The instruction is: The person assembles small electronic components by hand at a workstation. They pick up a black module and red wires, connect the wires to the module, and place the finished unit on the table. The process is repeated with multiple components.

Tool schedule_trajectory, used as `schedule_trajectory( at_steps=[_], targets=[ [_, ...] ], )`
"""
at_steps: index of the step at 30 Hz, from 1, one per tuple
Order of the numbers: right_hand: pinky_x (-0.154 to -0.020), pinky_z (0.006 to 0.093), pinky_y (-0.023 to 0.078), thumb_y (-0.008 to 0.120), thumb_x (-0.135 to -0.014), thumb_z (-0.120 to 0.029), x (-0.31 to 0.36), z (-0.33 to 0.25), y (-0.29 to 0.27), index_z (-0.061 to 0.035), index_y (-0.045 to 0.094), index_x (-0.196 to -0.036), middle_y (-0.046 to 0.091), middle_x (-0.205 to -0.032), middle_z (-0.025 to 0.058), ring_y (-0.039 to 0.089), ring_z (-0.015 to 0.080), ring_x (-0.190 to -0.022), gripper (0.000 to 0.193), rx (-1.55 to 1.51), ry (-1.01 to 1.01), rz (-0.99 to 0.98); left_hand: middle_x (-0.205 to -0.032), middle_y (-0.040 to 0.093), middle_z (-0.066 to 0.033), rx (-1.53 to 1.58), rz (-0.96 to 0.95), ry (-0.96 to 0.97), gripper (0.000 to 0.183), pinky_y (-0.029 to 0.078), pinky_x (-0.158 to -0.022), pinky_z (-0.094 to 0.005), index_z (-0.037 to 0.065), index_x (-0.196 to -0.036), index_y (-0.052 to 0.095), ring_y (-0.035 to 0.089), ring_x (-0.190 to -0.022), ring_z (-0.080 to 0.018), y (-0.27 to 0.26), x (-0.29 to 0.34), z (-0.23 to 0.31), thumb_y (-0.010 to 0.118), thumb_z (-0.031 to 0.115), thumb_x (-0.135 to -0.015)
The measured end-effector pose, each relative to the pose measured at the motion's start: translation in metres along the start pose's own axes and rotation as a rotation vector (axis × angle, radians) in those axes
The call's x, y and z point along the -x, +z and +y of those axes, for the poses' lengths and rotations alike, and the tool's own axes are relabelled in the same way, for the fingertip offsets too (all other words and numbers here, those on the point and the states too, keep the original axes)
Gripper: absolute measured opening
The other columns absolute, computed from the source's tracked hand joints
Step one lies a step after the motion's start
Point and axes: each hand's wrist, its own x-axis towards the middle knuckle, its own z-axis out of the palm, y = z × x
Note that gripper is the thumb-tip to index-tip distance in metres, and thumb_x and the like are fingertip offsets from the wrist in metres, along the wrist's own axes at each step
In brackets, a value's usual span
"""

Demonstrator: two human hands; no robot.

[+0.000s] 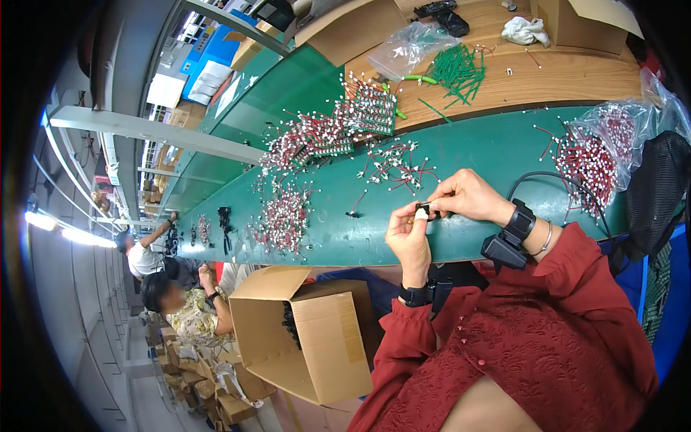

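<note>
My left hand (409, 237) and my right hand (466, 196) meet above the near edge of the green work surface (461, 155). Between their fingertips they pinch a small black part (423, 208); its exact kind is too small and covered to tell. Just beyond my hands lies a loose group of short red wires with white connectors (397, 167). A single small wire piece with a dark end (354, 211) rests to the left of my left hand.
Left are a wire heap (282, 219) and wired green circuit boards (371, 109); right, a plastic bag of wires (592, 155) and a black cable (551, 174). Green strips (458, 70) lie on the wooden table. An open cardboard box (327, 338) stands below. Two people (194, 317) sit farther left.
</note>
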Motion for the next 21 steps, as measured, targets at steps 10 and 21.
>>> schedule_trajectory(
  at_steps=[10,21],
  targets=[
    [-0.064,0.0361,0.050,0.069,-0.073,-0.027,-0.017,-0.012,-0.009,-0.0074,0.070,-0.091,0.067,-0.073,0.0107,0.065,0.0285,-0.070,0.026,0.521,0.035,0.173,-0.098,0.063,-0.0146,0.110,0.024,-0.043,0.026,0.056,-0.072,-0.0313,-0.006,-0.115,0.054,0.066,-0.080,-0.0223,0.004,-0.006,0.003,0.050,-0.005,-0.089],
    [-0.063,0.0463,0.051,0.064,-0.072,-0.016,-0.034,-0.002,0.028,-0.0029,0.065,-0.082,0.065,-0.078,0.0150,0.064,0.0352,-0.075,0.016,0.850,-0.079,0.277,-0.092,0.064,-0.0148,0.254,0.105,-0.001,0.020,0.055,-0.064,-0.0294,-0.003,-0.109,0.057,0.064,-0.072,-0.0207,0.001,0.000,0.001,0.057,0.003,-0.090]
  ],
)
